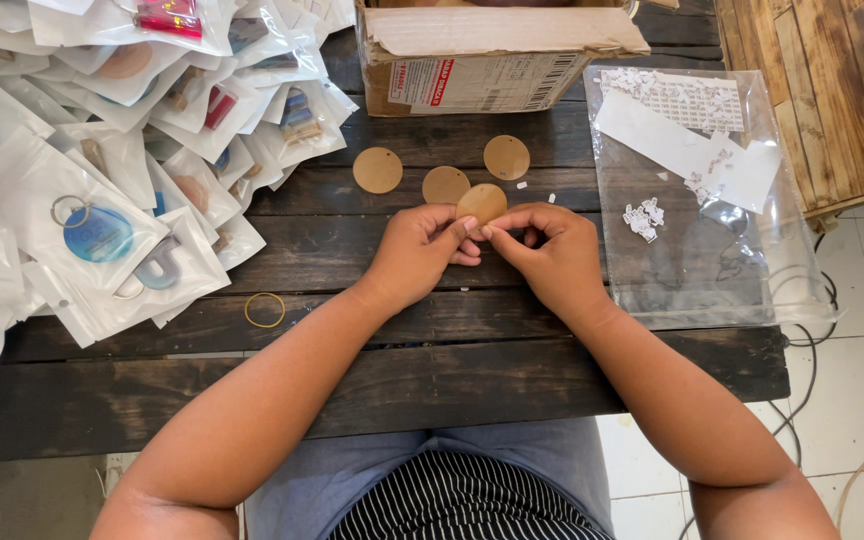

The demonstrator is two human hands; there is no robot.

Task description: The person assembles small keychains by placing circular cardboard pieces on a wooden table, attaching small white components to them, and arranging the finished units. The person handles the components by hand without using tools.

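Observation:
Both of my hands meet over the dark wooden table (pixel 372 380) and pinch one round tan disc (pixel 483 203) between thumbs and fingertips. My left hand (pixel 418 250) grips the disc's lower left edge; my right hand (pixel 549 252) grips its lower right edge. Three more tan discs lie flat just beyond: one (pixel 378 170) at the left, one (pixel 444 184) right behind the held disc, one (pixel 506 157) at the right. Small white scraps lie near them.
A big heap of white plastic pouches (pixel 112 150) with keyrings fills the table's left. A cardboard box (pixel 497 55) stands at the back. A clear plastic bag (pixel 697 200) with white paper bits lies right. A yellow rubber band (pixel 264 310) lies near left.

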